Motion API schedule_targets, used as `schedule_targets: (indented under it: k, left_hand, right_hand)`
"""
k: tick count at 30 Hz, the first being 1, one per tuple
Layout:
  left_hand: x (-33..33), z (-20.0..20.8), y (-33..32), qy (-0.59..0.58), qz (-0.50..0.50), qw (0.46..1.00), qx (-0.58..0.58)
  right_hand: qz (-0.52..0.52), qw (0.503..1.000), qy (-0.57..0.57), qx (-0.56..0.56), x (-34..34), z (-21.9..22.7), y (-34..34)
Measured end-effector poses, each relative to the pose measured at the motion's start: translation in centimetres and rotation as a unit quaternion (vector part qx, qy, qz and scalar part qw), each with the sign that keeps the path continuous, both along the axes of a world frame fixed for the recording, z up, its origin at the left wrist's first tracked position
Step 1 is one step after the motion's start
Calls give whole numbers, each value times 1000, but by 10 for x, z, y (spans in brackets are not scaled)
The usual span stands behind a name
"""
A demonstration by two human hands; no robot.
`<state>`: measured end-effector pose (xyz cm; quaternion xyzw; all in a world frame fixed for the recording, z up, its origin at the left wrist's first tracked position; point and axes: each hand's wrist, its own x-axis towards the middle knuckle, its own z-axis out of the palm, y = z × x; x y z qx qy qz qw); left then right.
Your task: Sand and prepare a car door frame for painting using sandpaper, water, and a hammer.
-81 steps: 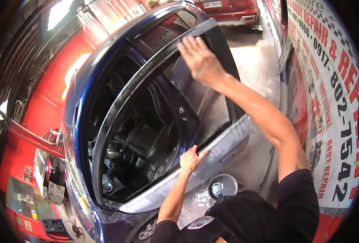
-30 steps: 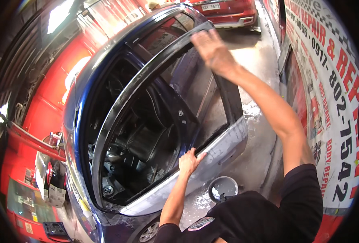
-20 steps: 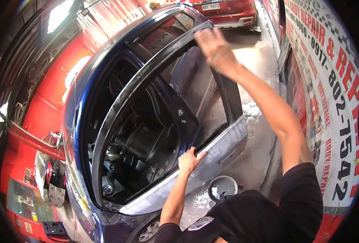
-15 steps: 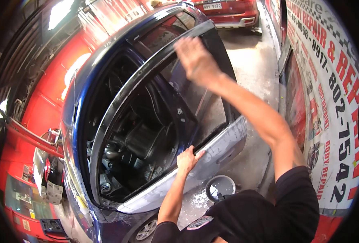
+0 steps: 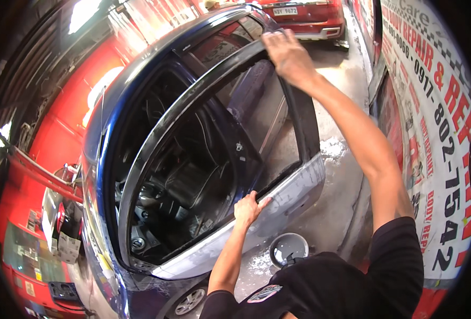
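Observation:
A car door (image 5: 294, 196) stands open from a dark blue car (image 5: 98, 154). Its lower panel is patchy grey and white; its black window frame (image 5: 166, 111) has no glass that I can make out. My left hand (image 5: 247, 209) grips the sill at the bottom of the window opening, thumb pointing right. My right hand (image 5: 289, 59) is curved over the frame's upper rear corner, fingers close together. Whatever lies under its palm and fingers is hidden. Through the opening show a black seat (image 5: 188, 183) and the gear lever area.
A bucket (image 5: 289, 249) of liquid stands on the wet floor below the door, near my body. Behind the car is a red vehicle (image 5: 304, 18). A printed banner (image 5: 432, 133) lines the right wall. Another red vehicle (image 5: 31, 260) sits at left.
My right hand has moved along the top of the frame, away from me and to the right, to the rear corner. My left hand has stayed on the sill.

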<state>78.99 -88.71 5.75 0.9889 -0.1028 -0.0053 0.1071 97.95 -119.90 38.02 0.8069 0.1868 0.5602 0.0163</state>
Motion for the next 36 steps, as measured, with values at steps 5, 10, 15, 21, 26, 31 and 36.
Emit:
schedule_targets:
  k: [5, 10, 15, 21, 26, 31, 36]
  left_hand:
    - [-3, 1, 3, -5, -6, 1000, -17]
    - [-1, -1, 2, 11, -2, 1000, -23]
    - [-5, 0, 10, -4, -4, 1000, -16]
    - [-10, 10, -5, 29, -10, 1000, 1]
    - [-5, 1, 2, -2, -19, 1000, 8]
    - [-11, -1, 9, -19, -8, 1000, -1]
    - [-11, 4, 2, 4, 0, 1000, 12]
  right_hand:
    - [92, 996, -7, -4, -21, -16, 101]
    - [31, 999, 15, 4, 1, 3, 14]
    - [70, 996, -46, -7, -27, -12, 109]
    - [-20, 997, 65, 42, -6, -8, -7]
    - [23, 999, 24, -2, -48, -32, 116]
    - [57, 998, 27, 10, -17, -35, 44]
    - [74, 991, 26, 104, -42, -51, 117]
